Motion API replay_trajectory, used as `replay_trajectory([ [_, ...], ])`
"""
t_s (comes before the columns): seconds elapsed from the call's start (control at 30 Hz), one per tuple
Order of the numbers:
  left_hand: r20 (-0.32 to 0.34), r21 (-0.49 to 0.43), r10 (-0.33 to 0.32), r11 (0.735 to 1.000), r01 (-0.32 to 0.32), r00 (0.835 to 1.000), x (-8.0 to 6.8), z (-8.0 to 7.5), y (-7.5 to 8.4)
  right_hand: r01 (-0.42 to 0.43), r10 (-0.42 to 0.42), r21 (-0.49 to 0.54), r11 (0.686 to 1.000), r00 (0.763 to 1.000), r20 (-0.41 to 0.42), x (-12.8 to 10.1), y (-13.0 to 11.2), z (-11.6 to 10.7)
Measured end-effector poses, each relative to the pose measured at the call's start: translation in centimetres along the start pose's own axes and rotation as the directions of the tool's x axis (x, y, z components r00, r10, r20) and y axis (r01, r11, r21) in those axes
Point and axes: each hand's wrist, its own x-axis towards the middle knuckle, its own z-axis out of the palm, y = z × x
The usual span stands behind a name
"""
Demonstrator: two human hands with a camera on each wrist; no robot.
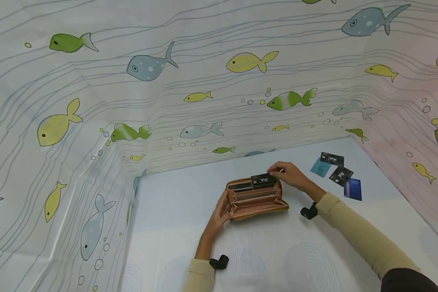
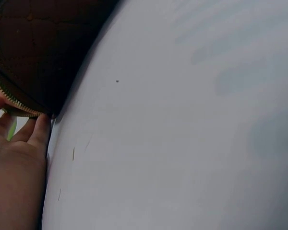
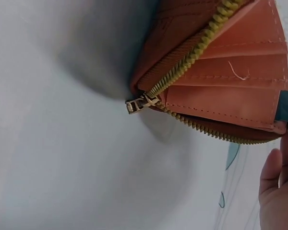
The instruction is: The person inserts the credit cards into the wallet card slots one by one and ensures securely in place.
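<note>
Your head camera looks forward and down from above, well back, taking in the counter [image 1: 168,227], the fish-patterned sheet [image 1: 204,85] behind it, the wallet [image 1: 255,195], your left hand [image 1: 217,217] and your right hand [image 1: 291,175]. Your left-wrist camera [image 1: 219,262] sits close and low, turned sideways, with the wallet's outer cover [image 2: 48,43] at the upper left and the counter across most of the frame. Your right-wrist camera [image 1: 309,211], likewise close and sideways, faces the zip [image 3: 197,51] and inner folds [image 3: 221,99], folds the head view shares from above
</note>
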Motion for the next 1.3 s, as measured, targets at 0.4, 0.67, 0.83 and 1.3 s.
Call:
replay_trajectory([
  [0.4, -0.042, -0.009, -0.013, 1.000, 0.013, 0.999, -0.3, -0.1, -2.6, -0.045, 0.045, 0.029, 0.999, 0.999, 0.018, 0.0, 0.4, -0.2],
  [0.67, -0.037, -0.010, -0.021, 1.000, 0.021, 0.999, -0.3, -0.1, -2.6, -0.051, 0.051, 0.032, 0.998, 0.999, 0.013, -0.3, 0.4, 0.0],
  [0.83, -0.023, -0.011, -0.023, 1.000, 0.022, 0.999, -0.2, -0.1, -1.7, -0.038, 0.038, 0.022, 0.999, 0.999, -0.010, -0.5, 0.7, 0.2],
  [1.3, -0.027, 0.000, -0.009, 1.000, 0.009, 1.000, -0.2, -0.1, -2.4, 0.054, -0.053, 0.029, 0.998, 0.997, -0.051, -0.9, 1.4, 0.9],
])
